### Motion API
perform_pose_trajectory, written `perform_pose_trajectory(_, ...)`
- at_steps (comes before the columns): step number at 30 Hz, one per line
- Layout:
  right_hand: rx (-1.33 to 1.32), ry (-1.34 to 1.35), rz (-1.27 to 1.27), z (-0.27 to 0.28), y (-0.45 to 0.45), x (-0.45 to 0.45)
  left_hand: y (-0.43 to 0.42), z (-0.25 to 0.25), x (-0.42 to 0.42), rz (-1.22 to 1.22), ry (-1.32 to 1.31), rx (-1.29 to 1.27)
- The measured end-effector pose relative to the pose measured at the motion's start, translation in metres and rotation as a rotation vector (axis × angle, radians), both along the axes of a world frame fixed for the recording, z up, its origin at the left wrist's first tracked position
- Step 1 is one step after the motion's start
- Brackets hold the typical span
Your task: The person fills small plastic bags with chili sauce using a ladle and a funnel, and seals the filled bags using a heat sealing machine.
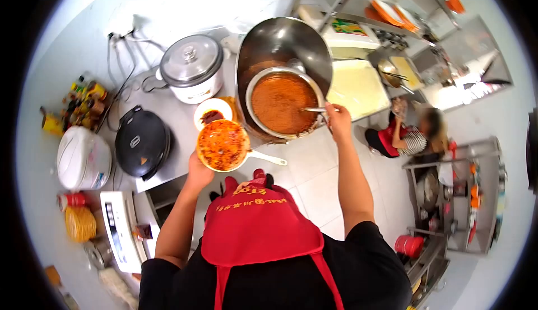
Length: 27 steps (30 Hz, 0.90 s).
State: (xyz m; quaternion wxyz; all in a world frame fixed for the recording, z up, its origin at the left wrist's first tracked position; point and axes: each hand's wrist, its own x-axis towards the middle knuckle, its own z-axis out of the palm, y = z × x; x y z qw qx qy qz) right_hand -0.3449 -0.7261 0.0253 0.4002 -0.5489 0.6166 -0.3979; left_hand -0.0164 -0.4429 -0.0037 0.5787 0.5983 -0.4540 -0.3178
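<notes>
My left hand (198,171) supports a cream-coloured handled bowl (268,157) from its left side. Orange-red, oily food with dark bits (222,143) fills this bowl, whose handle sticks out free to the right. At the far side, my right hand (339,122) is closed around the metal handle of a utensil (315,109); its other end disappears into reddish-brown contents (283,101). Those contents lie in a round metal pot (253,120), which sits at the mouth of a larger, deep steel vessel (283,35). Just behind the handled bowl is a small white bowl (203,110) with dark red stuff.
A lidded rice cooker (193,66) and a black round appliance (143,143) occupy the steel counter (180,128) on the left. Cables hang along the wall. Another person (406,136) works at the right, near metal shelving (431,198). A pale yellow tray (358,89) lies beyond my right hand.
</notes>
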Motion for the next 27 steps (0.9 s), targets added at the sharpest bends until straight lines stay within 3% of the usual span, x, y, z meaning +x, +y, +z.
perform_pose_trajectory(3,-0.025,-0.196,0.157,-0.005,-0.033,0.017,-0.001,-0.016,-0.029,0.032,-0.051,0.010)
perform_pose_trajectory(7,-0.019,-0.015,0.422,0.013,-0.028,0.057,-0.010,-0.002,-0.074,0.167,-0.130,0.059)
perform_pose_trajectory(8,-0.069,0.146,0.534,-0.011,-0.040,0.057,-0.010,-0.001,-0.082,0.181,-0.071,0.088)
perform_pose_trajectory(11,-0.224,0.139,0.788,-0.001,-0.025,0.062,-0.013,-0.015,-0.099,0.228,0.044,0.080)
perform_pose_trajectory(13,-0.400,0.228,0.907,0.036,-0.003,0.057,-0.010,-0.009,-0.102,0.223,-0.037,0.120)
perform_pose_trajectory(17,-0.470,0.262,0.953,0.056,0.003,0.033,-0.012,0.000,-0.103,0.207,-0.194,0.114)
perform_pose_trajectory(19,-0.305,0.357,0.874,0.077,0.005,0.017,-0.013,0.008,-0.101,0.194,-0.192,0.112)
perform_pose_trajectory(24,-0.553,0.285,0.695,0.036,-0.013,0.009,-0.023,0.006,-0.095,0.157,0.012,0.083)
perform_pose_trajectory(27,-0.358,0.174,0.645,0.009,-0.009,0.029,-0.029,-0.003,-0.087,0.147,-0.085,-0.044)
